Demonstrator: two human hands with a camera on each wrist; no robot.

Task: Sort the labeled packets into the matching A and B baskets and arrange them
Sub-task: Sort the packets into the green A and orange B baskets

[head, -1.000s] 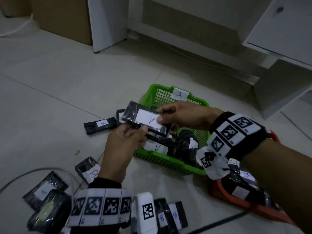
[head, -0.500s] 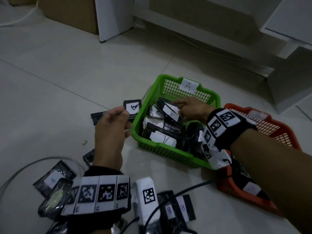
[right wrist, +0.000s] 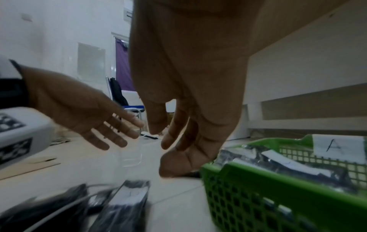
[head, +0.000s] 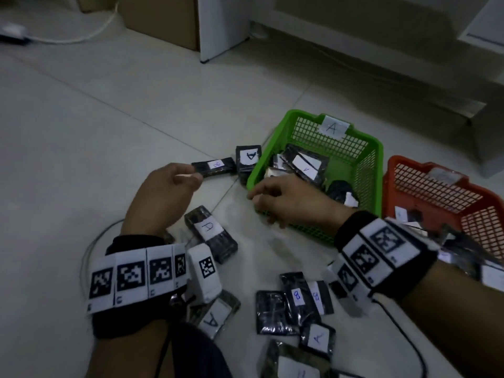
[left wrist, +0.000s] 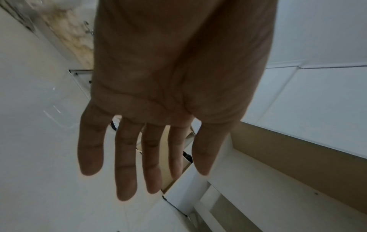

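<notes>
The green basket tagged A holds several black packets with white labels; its front wall shows in the right wrist view. My right hand hovers over its near left corner, fingers loosely curled and empty. My left hand hangs above the floor to the left, fingers straight, holding nothing. Just beyond it lie a B packet and an A packet against the basket's left side. Another A packet lies between my wrists.
The red basket stands right of the green one with packets inside. More A and B packets lie on the floor near me. A cable curves at the left. White furniture stands behind the baskets.
Both hands held an A packet over the green basket; the right hand laid it inside and drew back to the near corner. The left hand let go and opened.
</notes>
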